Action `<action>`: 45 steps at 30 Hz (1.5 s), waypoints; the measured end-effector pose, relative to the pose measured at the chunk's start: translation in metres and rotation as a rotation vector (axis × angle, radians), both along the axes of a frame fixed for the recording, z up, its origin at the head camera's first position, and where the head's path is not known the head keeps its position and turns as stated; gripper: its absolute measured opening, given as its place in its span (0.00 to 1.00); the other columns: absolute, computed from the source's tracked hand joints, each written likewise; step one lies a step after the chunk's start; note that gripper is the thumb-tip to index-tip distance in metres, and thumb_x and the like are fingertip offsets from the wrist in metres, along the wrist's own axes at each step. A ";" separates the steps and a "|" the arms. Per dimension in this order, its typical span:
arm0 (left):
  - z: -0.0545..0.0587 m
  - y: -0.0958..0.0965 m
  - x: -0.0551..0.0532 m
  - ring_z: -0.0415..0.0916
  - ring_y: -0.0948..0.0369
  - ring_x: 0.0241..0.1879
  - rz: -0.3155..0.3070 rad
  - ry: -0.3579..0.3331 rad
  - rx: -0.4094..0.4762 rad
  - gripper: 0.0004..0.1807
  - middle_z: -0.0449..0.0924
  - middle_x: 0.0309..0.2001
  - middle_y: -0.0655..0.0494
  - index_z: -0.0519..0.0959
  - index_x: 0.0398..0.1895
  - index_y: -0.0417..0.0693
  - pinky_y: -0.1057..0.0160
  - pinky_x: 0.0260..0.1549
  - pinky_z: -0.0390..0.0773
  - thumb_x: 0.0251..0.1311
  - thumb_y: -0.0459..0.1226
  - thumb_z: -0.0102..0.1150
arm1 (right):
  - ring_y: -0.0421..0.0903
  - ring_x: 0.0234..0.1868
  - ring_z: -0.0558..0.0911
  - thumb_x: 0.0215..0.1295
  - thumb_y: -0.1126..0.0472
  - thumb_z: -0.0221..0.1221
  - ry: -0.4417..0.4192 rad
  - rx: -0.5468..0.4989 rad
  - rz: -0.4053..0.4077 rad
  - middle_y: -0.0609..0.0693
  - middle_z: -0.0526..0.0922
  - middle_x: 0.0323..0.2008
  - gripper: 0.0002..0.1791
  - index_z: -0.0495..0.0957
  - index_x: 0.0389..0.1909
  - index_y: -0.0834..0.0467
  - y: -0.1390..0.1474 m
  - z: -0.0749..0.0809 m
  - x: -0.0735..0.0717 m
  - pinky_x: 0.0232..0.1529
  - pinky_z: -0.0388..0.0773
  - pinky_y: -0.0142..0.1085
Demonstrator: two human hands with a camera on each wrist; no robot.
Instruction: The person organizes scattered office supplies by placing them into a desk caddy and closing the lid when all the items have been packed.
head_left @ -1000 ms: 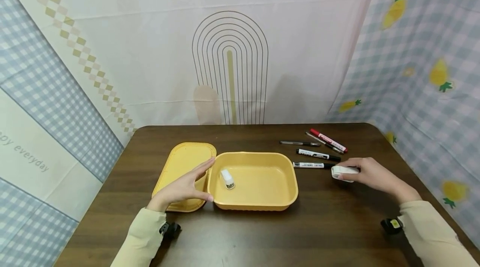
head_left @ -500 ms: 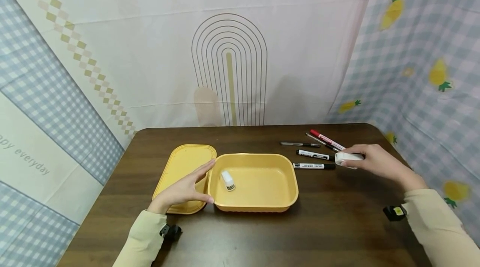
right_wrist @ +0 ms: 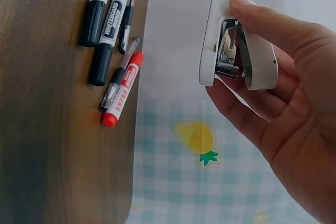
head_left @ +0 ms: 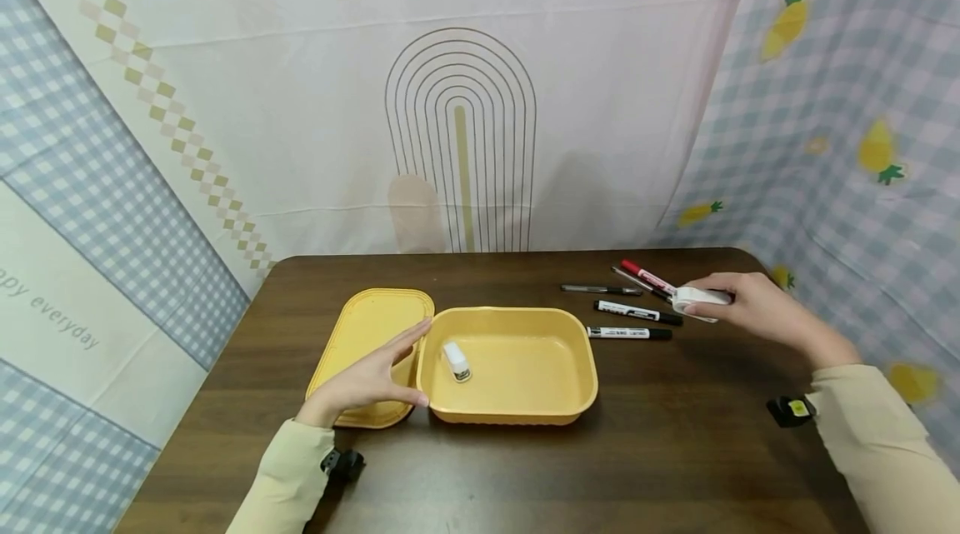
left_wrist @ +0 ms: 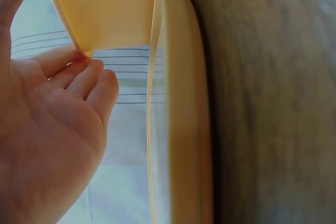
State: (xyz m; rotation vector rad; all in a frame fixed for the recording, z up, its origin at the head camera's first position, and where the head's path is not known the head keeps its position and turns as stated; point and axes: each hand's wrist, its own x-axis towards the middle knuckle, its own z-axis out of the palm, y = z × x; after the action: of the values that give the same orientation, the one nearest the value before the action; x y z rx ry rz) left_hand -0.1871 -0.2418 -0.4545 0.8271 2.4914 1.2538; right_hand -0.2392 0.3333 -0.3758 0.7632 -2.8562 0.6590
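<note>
My right hand [head_left: 765,313] holds a small white stapler [right_wrist: 211,40] between thumb and fingers, raised near the pens at the right; its metal inside shows in the right wrist view. At the left, my left hand [head_left: 367,380] is spread, fingers and thumb against the left side of the yellow box [head_left: 510,415]. In the left wrist view, its fingertips touch a corner of the box [left_wrist: 105,9]. A small white bottle [head_left: 456,361] lies inside the box. Under the left hand lies the yellow lid [head_left: 378,317], partly covered.
Two black-capped markers [head_left: 626,333] lie right of the box. Beyond them are a black pen [head_left: 600,289], a red marker [right_wrist: 123,88] and a clear pen [right_wrist: 117,77]. A patterned cloth [head_left: 322,142] hangs behind the table.
My right hand has carried the stapler up and slightly right, from beside the nearer marker's cap toward the red marker's end. The left hand stays against the box.
</note>
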 end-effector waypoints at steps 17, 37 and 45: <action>0.000 0.000 -0.001 0.43 0.54 0.78 -0.009 0.000 -0.010 0.63 0.42 0.81 0.50 0.49 0.82 0.52 0.48 0.72 0.55 0.48 0.49 0.80 | 0.41 0.33 0.79 0.67 0.45 0.64 -0.095 -0.022 0.026 0.45 0.86 0.44 0.21 0.84 0.55 0.52 -0.044 0.007 -0.022 0.33 0.76 0.37; -0.003 0.001 0.001 0.42 0.56 0.78 -0.004 -0.012 0.007 0.61 0.42 0.81 0.50 0.49 0.82 0.52 0.56 0.73 0.53 0.49 0.46 0.80 | 0.46 0.36 0.83 0.66 0.47 0.66 -0.104 -0.051 0.168 0.52 0.86 0.48 0.23 0.84 0.56 0.56 -0.127 0.035 -0.053 0.37 0.79 0.43; 0.000 -0.001 0.000 0.42 0.55 0.79 0.003 -0.004 -0.001 0.61 0.42 0.81 0.52 0.49 0.82 0.53 0.53 0.73 0.53 0.49 0.46 0.80 | 0.44 0.41 0.83 0.65 0.47 0.67 -0.051 -0.059 0.248 0.50 0.87 0.48 0.22 0.85 0.54 0.56 -0.156 0.044 -0.059 0.42 0.80 0.44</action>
State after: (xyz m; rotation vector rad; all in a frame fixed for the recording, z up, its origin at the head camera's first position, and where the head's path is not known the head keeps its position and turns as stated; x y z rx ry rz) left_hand -0.1871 -0.2425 -0.4548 0.8208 2.4910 1.2536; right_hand -0.2984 0.1777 -0.3319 1.1183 -2.7970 0.7995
